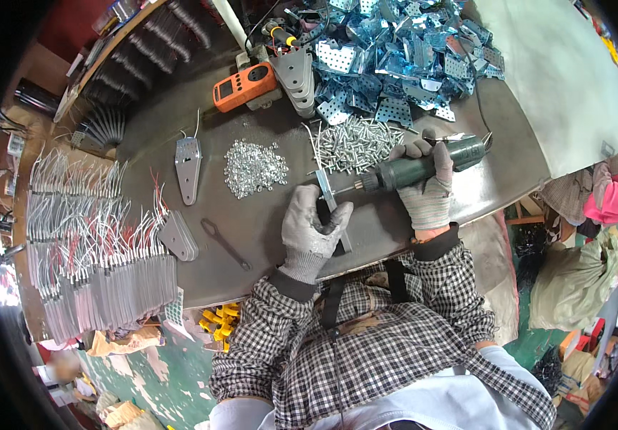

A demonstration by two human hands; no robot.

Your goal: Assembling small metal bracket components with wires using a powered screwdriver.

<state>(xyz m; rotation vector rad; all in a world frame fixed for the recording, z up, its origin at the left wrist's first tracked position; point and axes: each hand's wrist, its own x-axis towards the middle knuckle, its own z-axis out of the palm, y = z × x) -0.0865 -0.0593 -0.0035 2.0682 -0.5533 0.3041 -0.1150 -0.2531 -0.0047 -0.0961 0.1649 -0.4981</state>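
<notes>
My right hand (427,188), in a grey work glove, is wrapped round a dark green electric screwdriver (416,169) that lies level, its bit pointing left. The bit reaches a thin metal bracket (327,192) stood on edge. Gripping that bracket is my gloved left hand (312,225), thumb on one side and fingers on the other. White wires rise from the bracket's far end. Just beyond it lies a heap of screws (359,143), and left of that a pile of nuts (254,168). Whether a screw sits at the bit's tip I cannot tell.
Blue-filmed perforated plates (402,57) are heaped at the back. An orange meter (244,87) stands beside stacked grey brackets (296,79). A single bracket (188,170), a wrench (226,244) and more brackets (178,236) lie leftward. Bundled wired strips (101,287) line the left edge.
</notes>
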